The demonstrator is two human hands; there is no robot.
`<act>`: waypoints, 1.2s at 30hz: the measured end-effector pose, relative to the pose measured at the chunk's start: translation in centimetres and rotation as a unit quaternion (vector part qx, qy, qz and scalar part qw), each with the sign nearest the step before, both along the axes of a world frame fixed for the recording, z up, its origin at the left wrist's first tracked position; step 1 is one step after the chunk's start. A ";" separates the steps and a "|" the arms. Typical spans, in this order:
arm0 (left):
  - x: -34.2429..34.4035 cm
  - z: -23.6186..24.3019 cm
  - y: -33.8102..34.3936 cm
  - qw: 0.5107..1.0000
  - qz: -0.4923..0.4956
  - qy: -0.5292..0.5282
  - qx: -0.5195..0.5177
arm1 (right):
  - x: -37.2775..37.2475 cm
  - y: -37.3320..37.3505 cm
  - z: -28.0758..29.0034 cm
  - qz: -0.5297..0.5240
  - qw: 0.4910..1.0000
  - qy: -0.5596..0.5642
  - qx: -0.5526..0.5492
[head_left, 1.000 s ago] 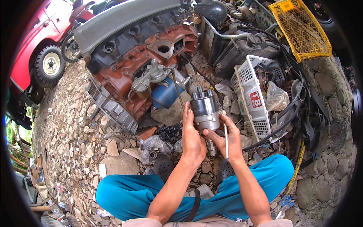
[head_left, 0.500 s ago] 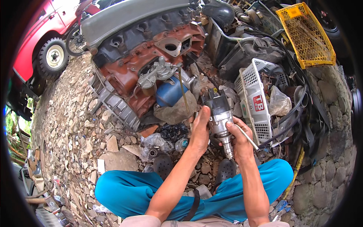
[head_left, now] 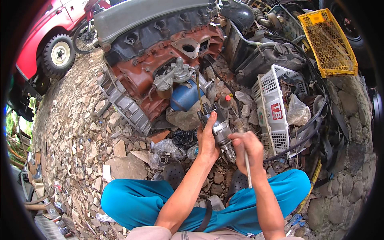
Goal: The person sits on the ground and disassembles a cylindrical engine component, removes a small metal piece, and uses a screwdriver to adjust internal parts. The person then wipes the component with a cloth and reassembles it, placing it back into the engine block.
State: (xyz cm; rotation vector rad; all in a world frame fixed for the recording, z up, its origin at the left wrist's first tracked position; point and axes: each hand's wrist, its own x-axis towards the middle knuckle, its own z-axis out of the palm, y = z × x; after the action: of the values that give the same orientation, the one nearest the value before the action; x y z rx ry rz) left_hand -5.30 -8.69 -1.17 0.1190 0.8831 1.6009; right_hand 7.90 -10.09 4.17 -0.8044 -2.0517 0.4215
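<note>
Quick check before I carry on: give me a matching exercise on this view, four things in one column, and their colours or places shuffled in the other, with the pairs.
Things:
1. Black-capped metal part
2. Thin rod
3. Crate at upper right
4. Cylinder beside the engine

Colours or places:
A. yellow
B. in the right hand
C. blue
D. in the left hand

Pairs: 1-D, 2-B, 3-A, 4-C
</note>
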 end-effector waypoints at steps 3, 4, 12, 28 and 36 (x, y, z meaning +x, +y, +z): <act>-0.7 -0.3 -0.1 1.000 -0.007 -0.002 0.016 | -0.8 -0.1 -1.5 0.061 0.997 -0.011 -0.050; -0.8 -0.4 -0.1 0.999 -0.017 0.031 0.017 | -0.9 -0.1 -2.0 0.083 0.994 -0.020 -0.071; -2.2 0.1 -0.8 0.998 -0.023 -0.004 0.055 | -2.9 -0.6 -0.4 0.091 0.977 -0.011 -0.194; -4.6 2.5 -2.6 0.989 -0.058 -0.084 0.106 | -2.1 -0.7 1.2 -0.064 0.950 0.114 -0.284; -4.5 4.4 -3.1 0.976 -0.042 -0.138 0.164 | -4.6 -3.3 4.6 -0.074 0.935 0.246 -0.244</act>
State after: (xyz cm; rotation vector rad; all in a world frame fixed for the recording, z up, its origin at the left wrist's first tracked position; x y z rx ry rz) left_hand -9.80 -11.78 3.23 0.1593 0.3920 1.6255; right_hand 3.33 -13.36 8.75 -1.0139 -1.4207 0.9660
